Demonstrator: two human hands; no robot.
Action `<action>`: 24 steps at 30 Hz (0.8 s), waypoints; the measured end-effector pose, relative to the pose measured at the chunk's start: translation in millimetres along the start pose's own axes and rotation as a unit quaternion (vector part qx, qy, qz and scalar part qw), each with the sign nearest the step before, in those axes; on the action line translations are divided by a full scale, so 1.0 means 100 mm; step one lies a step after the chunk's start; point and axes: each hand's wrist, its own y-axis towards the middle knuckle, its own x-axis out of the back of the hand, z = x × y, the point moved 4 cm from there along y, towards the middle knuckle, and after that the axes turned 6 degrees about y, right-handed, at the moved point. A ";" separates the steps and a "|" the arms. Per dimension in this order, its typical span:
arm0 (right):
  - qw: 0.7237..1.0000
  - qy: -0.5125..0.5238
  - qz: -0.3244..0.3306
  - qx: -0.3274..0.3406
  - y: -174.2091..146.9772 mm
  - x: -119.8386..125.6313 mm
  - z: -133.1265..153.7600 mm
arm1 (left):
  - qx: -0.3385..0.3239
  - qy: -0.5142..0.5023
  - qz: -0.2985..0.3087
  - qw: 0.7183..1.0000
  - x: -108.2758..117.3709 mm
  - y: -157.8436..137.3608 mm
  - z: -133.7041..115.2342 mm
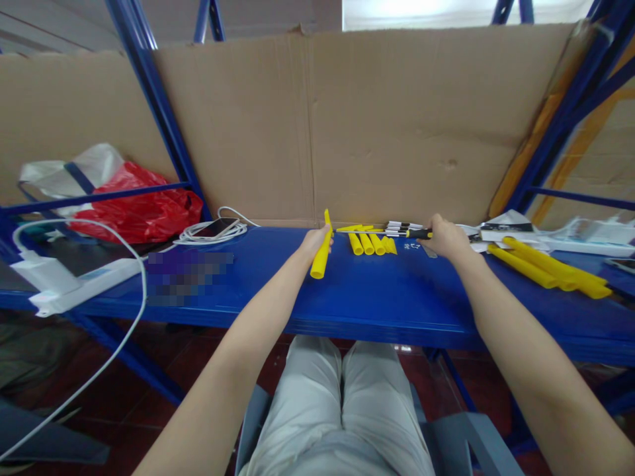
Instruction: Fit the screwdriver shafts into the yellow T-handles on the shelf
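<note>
My left hand [316,243] is closed around a yellow tube [320,261], which is tilted with its wide open end towards me and its narrow end up. In my right hand [446,236] is the end of a screwdriver [419,233] with a black and yellow handle; its thin shaft points left towards the tube. Between the hands, several short yellow tubes [368,244] lie side by side on the blue table [367,297]. A small flat grey piece [428,251] lies just below my right hand. Black-and-white slips [397,227] lie behind the screwdriver.
Longer yellow tubes [550,268] lie at the right, near papers [506,228] and a white power strip [595,244]. On the left are a phone [217,228] with a coiled white cable, a red bag [143,205] and another power strip [89,284]. Cardboard [397,125] walls the back.
</note>
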 end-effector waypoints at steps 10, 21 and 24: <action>0.996 -0.005 0.053 0.069 0.03 -0.05 0.05 | 0.005 -0.005 -0.018 1.000 0.01 -0.03 -0.01; 0.999 -0.028 0.013 0.038 0.02 -0.07 0.00 | 0.011 -0.008 -0.010 1.000 0.01 -0.01 0.00; 0.999 -0.023 0.034 0.006 0.00 -0.04 0.01 | 0.004 -0.007 -0.007 1.000 0.01 -0.02 0.00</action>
